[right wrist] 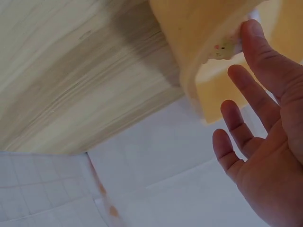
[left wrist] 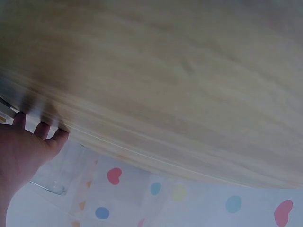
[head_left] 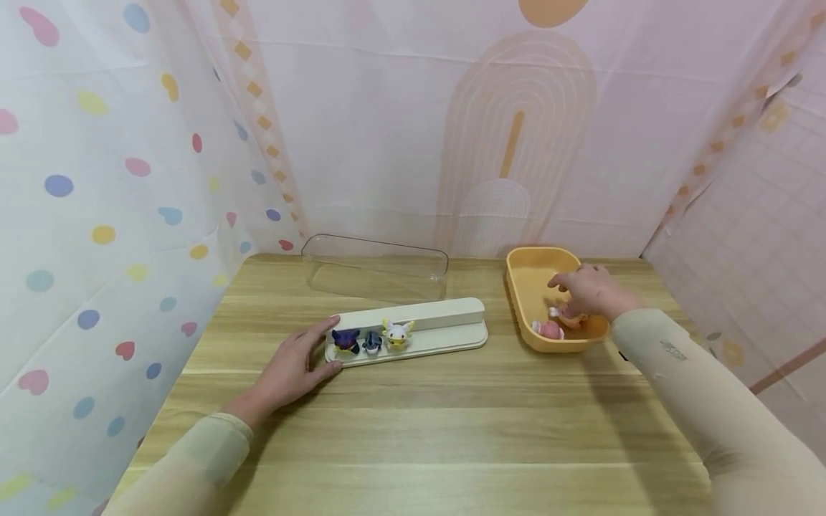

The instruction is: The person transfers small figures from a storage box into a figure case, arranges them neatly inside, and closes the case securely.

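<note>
Pastel curtains with hearts and arches close in a pale wooden bench (head_left: 413,430). On it lies a long white stand (head_left: 413,337) with three small figures lined up at its left end: a purple one (head_left: 345,340), a blue one (head_left: 372,342) and a yellow-white one (head_left: 396,333). The rest of its ledge is bare, so the row looks barely half filled. The left hand (head_left: 290,369) rests flat against the stand's left end, fingers (head_left: 320,331) straight and spread, steadying it. To the right, well apart, the right hand (head_left: 590,290) reaches into an orange bin (head_left: 525,276), fingers loosely apart over a pink figure (head_left: 548,330) and another beside it; it appears to hold nothing yet, though the head view is small. Behind the stand sits a clear cover (head_left: 374,266), off and waiting.
</note>
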`<state>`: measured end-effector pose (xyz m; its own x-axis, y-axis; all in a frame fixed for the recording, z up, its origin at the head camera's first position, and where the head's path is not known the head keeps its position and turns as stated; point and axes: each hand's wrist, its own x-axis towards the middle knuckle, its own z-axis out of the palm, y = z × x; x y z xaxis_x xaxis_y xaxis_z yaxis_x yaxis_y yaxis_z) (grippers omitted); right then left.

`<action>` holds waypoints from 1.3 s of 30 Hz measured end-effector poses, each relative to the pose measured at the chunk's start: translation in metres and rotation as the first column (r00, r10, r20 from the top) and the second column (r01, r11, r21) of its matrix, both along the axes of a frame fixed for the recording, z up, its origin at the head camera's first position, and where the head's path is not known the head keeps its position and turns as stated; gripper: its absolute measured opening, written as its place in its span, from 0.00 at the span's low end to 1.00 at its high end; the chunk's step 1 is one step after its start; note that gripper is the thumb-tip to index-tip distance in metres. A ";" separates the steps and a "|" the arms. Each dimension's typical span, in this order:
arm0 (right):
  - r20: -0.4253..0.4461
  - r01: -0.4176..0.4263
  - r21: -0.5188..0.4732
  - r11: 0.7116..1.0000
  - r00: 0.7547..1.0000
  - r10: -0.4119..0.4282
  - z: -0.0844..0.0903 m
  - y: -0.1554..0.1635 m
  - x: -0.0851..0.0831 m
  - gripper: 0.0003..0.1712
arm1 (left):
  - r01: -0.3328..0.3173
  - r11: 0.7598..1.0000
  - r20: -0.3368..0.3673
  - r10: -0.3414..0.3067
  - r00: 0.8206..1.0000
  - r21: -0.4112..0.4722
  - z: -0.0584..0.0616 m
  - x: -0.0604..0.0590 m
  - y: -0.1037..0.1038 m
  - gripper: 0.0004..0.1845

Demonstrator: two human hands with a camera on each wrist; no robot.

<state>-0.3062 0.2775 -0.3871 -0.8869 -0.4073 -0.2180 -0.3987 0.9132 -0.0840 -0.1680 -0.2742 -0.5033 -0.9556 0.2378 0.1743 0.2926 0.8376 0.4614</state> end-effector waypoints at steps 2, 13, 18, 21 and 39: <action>-0.004 -0.004 0.013 1.000 1.000 0.004 -0.001 0.001 -0.002 0.34 | 0.003 1.000 -0.002 -0.003 1.000 0.000 0.001 0.001 0.001 0.47; 0.112 -0.010 0.043 0.999 0.994 0.005 -0.001 -0.003 -0.010 0.35 | 0.002 1.000 0.005 -0.002 1.000 0.001 0.004 0.002 0.000 0.46; 0.176 0.022 0.057 0.998 0.984 -0.032 0.000 -0.008 -0.009 0.37 | 0.001 1.000 0.012 -0.001 1.000 0.001 0.004 0.002 0.000 0.46; 0.191 0.049 0.087 0.995 0.979 -0.064 0.001 -0.011 -0.007 0.38 | 0.001 1.000 0.013 -0.001 1.000 0.000 0.003 0.002 0.000 0.46; -0.088 -0.068 0.186 0.980 0.992 0.086 -0.006 -0.009 -0.013 0.03 | 0.005 1.000 0.012 -0.005 1.000 -0.001 0.000 -0.002 0.002 0.47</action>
